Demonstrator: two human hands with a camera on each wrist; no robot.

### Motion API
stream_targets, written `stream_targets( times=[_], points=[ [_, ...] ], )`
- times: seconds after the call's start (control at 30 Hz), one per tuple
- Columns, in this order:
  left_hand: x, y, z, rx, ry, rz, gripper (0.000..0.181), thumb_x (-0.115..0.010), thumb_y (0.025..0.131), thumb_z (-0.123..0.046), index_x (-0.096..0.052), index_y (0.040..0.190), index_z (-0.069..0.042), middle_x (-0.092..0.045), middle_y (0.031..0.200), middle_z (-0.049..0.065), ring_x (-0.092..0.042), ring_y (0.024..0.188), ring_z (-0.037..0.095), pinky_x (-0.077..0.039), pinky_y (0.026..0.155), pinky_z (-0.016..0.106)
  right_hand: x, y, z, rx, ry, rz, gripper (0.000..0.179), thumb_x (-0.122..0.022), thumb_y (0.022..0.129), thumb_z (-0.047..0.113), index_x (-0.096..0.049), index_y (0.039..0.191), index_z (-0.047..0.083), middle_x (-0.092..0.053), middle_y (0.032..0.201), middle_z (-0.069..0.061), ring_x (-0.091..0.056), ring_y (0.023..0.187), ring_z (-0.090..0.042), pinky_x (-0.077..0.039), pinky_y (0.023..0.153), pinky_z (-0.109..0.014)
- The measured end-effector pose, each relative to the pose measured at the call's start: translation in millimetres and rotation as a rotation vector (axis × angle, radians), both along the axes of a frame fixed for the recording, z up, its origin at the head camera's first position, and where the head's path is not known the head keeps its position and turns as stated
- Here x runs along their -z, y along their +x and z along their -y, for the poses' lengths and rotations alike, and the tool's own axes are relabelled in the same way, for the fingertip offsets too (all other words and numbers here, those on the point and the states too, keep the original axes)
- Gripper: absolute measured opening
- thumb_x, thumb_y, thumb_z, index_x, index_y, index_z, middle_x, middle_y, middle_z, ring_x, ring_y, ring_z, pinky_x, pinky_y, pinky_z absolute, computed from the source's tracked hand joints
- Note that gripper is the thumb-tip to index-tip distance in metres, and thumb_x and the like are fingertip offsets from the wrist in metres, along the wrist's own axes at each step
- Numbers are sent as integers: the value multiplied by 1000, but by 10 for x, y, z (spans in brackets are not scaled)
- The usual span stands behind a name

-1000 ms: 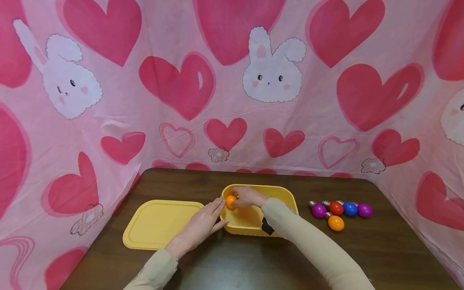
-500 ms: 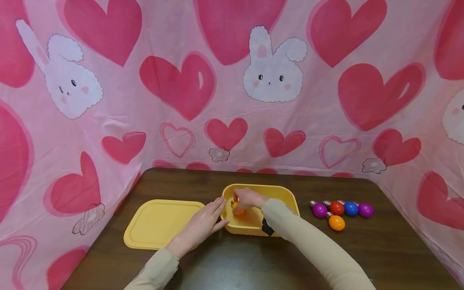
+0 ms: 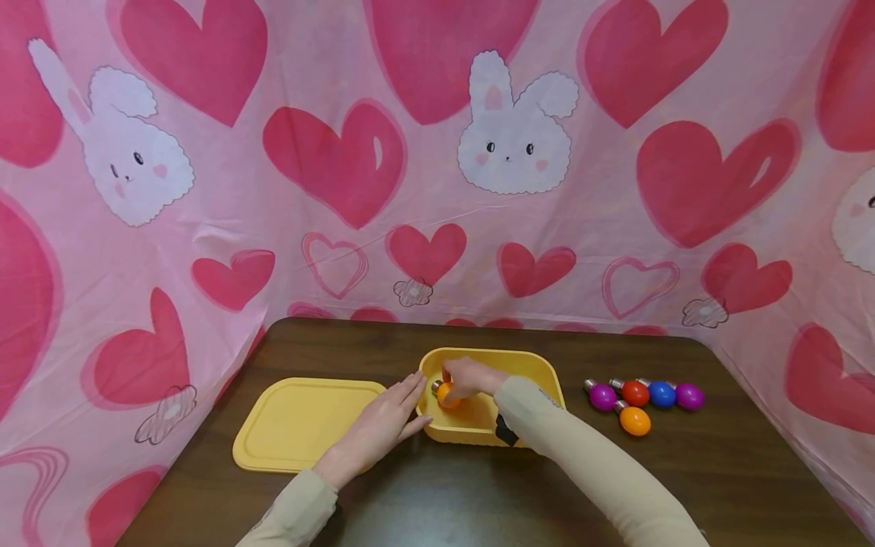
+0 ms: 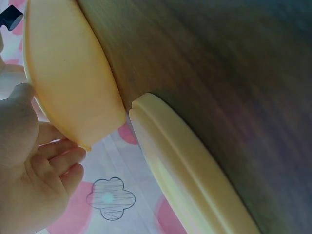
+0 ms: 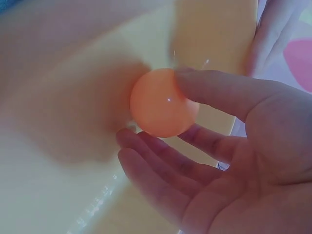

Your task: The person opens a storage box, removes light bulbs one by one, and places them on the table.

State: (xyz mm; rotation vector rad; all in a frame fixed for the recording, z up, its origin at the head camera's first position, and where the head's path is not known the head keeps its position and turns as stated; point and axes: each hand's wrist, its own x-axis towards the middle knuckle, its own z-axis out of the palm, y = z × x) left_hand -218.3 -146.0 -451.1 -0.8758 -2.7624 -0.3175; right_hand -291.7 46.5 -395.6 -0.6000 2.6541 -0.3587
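In the head view a yellow box stands at the table's middle. Inside its left end lies an orange light bulb, its metal base pointing up and left. My right hand reaches into the box and holds this bulb between thumb and fingers; the right wrist view shows the thumb on the round orange bulb, with the other fingers loosely bent below. My left hand rests with extended fingers against the box's left end. From the left wrist, the fingers touch the box wall near its rim.
A yellow lid lies flat left of the box, partly behind the left hand. Right of the box lie several bulbs: purple, red, blue, another purple and orange. A pink heart-print cloth hangs behind.
The orange bulb in the box has shifted slightly right, away from the left wall, and has turned so its base points left. My right hand moved slightly with it; the left stayed.
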Motion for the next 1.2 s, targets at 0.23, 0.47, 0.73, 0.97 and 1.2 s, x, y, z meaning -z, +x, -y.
stream_targets(
  times=[0.23, 0.47, 0.73, 0.97, 1.2],
  points=[
    [16, 7, -13, 12, 8, -17, 69, -59, 96, -47, -45, 147, -2, -47, 153, 15, -51, 138, 30, -45, 111, 47, 14, 21, -64, -13, -8, -27, 30, -79, 82, 17, -63, 105, 5, -64, 96, -7, -52, 82, -19, -55, 84, -33],
    [16, 28, -15, -6, 5, 15, 70, -56, 97, -49, -43, 149, -4, -44, 156, 13, -48, 140, 28, -44, 113, 46, 8, 37, -227, -18, -47, -79, 29, -78, 80, 16, -65, 103, 4, -61, 88, -5, -50, 79, -18, -50, 78, -31],
    [24, 10, -13, 4, 4, -8, 70, -56, 97, -48, -43, 149, -3, -45, 155, 14, -49, 139, 28, -44, 112, 45, -25, 92, -488, -27, -105, -122, 27, -77, 79, 13, -63, 99, 2, -59, 85, -7, -48, 78, -19, -45, 73, -28],
    [8, 1, -1, -6, 22, -4, 70, -59, 96, -47, -43, 149, -4, -45, 155, 13, -50, 139, 28, -45, 112, 44, -118, 148, -738, -79, -156, -192, 26, -76, 79, 13, -64, 99, 2, -64, 87, -8, -52, 79, -18, -48, 75, -27],
    [10, -16, -2, 3, 28, -20, 71, -60, 96, -46, -43, 149, -3, -45, 155, 14, -49, 139, 28, -45, 111, 45, -197, 229, -1055, -46, -187, -223, 24, -77, 82, 13, -65, 101, 4, -68, 94, -9, -58, 84, -21, -57, 82, -35]
  ],
)
